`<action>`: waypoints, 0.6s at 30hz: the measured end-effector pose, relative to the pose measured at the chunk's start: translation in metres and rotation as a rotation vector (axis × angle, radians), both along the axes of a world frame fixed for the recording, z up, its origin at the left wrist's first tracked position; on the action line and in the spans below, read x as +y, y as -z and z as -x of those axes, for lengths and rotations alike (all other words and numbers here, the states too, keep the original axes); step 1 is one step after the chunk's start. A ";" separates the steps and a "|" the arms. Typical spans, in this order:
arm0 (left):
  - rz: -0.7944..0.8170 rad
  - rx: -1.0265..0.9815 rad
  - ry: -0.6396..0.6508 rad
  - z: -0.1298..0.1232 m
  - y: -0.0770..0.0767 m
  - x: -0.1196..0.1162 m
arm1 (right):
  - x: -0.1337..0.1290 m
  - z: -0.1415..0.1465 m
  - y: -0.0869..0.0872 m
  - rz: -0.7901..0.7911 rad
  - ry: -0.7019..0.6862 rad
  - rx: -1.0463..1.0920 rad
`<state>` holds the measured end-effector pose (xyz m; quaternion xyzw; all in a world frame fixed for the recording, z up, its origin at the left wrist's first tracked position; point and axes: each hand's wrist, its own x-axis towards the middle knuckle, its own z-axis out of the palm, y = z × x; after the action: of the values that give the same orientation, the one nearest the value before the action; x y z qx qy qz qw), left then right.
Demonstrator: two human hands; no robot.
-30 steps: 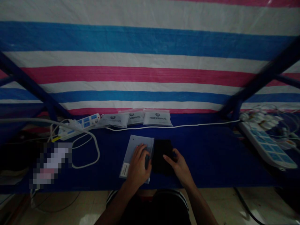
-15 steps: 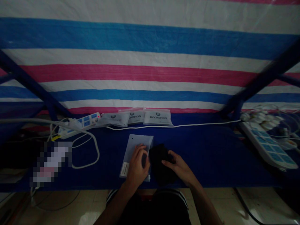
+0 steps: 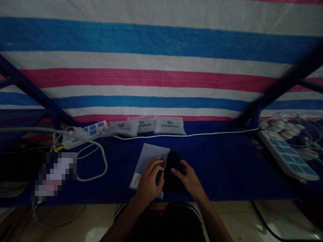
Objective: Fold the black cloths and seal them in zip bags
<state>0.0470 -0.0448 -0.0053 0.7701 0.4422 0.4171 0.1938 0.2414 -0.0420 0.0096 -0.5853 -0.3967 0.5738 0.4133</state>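
Observation:
A frosted plastic zip bag (image 3: 153, 152) with a white label at its lower left lies tilted on the dark blue surface. My left hand (image 3: 151, 179) is over its right side, fingers curled on the edge of the bag. Against that edge lies a dark, folded cloth-like item (image 3: 174, 174); its exact kind is too dark to make out. My right hand (image 3: 189, 178) grips its right side, thumb on top. The item's left edge meets the bag's mouth, and my left fingers partly hide whether it is inside.
Behind, several filled ROCKBROS bags (image 3: 169, 126) lie in a row, with a white cable (image 3: 202, 135) in front of them. Power strips stand at left (image 3: 93, 129) and right (image 3: 290, 154). A looped cable (image 3: 104, 161) lies at left. Striped sheeting (image 3: 161, 77) hangs at the back.
The bag has turned clockwise, its top moving right. My right hand and the black folded item have shifted slightly left, closer to the bag's mouth.

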 end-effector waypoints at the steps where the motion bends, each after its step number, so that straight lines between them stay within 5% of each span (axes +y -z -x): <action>1: 0.000 -0.006 -0.002 0.000 0.000 0.000 | 0.000 0.003 0.001 -0.011 0.008 -0.003; 12: -0.046 -0.037 -0.003 0.001 -0.001 -0.001 | 0.001 0.033 0.013 -0.083 0.055 -0.020; 18: -0.032 -0.045 -0.014 0.001 0.000 -0.001 | 0.002 0.034 0.007 -0.204 -0.040 -0.093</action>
<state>0.0456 -0.0458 -0.0052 0.7602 0.4363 0.4429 0.1884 0.2072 -0.0400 0.0024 -0.5583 -0.4834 0.5106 0.4404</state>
